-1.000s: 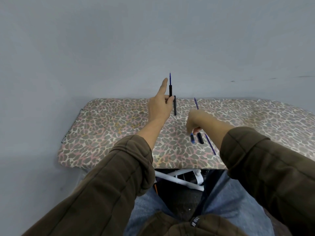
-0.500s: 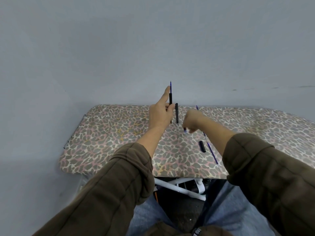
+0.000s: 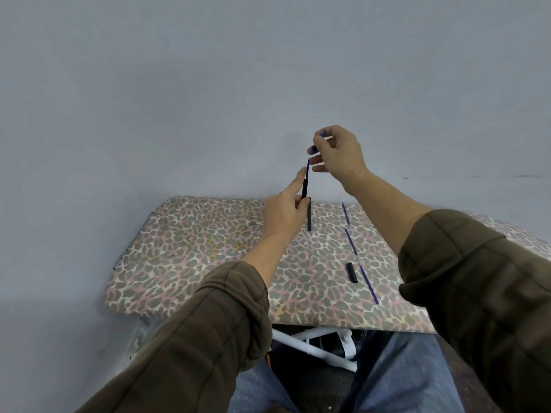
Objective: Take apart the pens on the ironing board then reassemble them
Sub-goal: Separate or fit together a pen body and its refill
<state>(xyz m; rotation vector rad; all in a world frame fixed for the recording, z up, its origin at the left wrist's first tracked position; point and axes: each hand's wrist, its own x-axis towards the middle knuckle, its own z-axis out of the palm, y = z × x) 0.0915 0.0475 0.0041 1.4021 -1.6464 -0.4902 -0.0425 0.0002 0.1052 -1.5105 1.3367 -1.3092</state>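
- Leopard-print cloth covered the ironing board (image 3: pixel 193 263); its right end was hidden behind the right sleeve (image 3: pixel 477 278), and the white frame (image 3: pixel 310 348) beneath showed only in part.
- The left hand (image 3: pixel 283 216) was raised over the board's far edge, thumb and fingers pinching a black pen barrel (image 3: pixel 305 188) upright, its lower end hidden in the grip.
- A thin blue refill (image 3: pixel 307 166) stuck up out of that barrel.
- A second black barrel (image 3: pixel 309 217) lay on the board just beside that hand's thumb.
- The right hand (image 3: pixel 337 153) hovered at the refill's tip, fingertips clasping a small blue part (image 3: pixel 323 134), mostly covered by the fingers; whether it touched the refill could not be told.
- Further right, loose blue refills (image 3: pixel 351 242) lay in a line on the board, with a short black piece (image 3: pixel 351 272) just beside them.
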